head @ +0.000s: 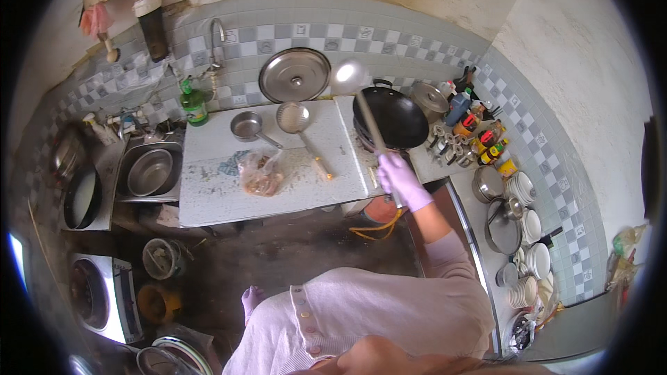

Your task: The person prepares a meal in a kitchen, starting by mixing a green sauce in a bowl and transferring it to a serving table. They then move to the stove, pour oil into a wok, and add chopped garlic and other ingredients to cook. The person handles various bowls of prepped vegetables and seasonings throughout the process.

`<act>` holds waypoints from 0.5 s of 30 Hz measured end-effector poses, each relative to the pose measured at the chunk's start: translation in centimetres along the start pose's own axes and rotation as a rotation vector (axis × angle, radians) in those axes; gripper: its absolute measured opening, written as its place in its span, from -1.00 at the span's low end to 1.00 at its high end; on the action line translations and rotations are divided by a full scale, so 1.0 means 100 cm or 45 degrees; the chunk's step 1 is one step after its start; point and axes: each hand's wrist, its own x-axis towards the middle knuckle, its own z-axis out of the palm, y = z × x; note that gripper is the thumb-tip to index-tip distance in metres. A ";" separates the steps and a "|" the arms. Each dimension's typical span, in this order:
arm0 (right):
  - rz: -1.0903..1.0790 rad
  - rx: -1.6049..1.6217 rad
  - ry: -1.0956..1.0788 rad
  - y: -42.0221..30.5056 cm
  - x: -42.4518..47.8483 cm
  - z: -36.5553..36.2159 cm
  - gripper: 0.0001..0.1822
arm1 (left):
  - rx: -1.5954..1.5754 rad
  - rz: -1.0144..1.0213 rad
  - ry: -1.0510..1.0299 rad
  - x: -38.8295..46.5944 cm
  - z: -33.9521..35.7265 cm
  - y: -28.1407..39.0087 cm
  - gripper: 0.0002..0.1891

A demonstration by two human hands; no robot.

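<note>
My right hand [398, 177], in a lilac glove, grips the handle of a long ladle [371, 121] with a round metal bowl. Its handle crosses the left edge of a black wok [393, 117] on the stove. My left hand [252, 299], also gloved, hangs low beside my body, well away from the worktop; most of it shows, but its grip is unclear. On the white worktop [208, 151] lie a skimmer [293, 117], a small metal saucepan [247, 126] and a clear plastic bag of food [262, 174] beside a bluish cloth [233, 163].
A sink [177, 159] holding a metal basin [150, 172] is at left. Bottles [490, 151], spice jars [452, 146] and stacked bowls [538, 260] line the right side. A large lid [295, 75] leans on the tiles. An orange hose [376, 234] hangs below the worktop.
</note>
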 end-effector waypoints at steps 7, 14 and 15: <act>0.221 -0.473 0.183 0.008 0.037 -0.214 -0.34 | 0.209 -0.033 0.029 -0.002 0.065 -0.051 -0.73; 0.254 -0.552 0.092 0.047 0.080 -0.261 -0.36 | 0.027 -0.095 0.203 -0.017 0.173 -0.088 -0.72; 0.268 -0.370 -0.046 0.046 0.083 -0.269 -0.36 | 0.034 -0.078 0.185 -0.022 0.187 -0.090 -0.72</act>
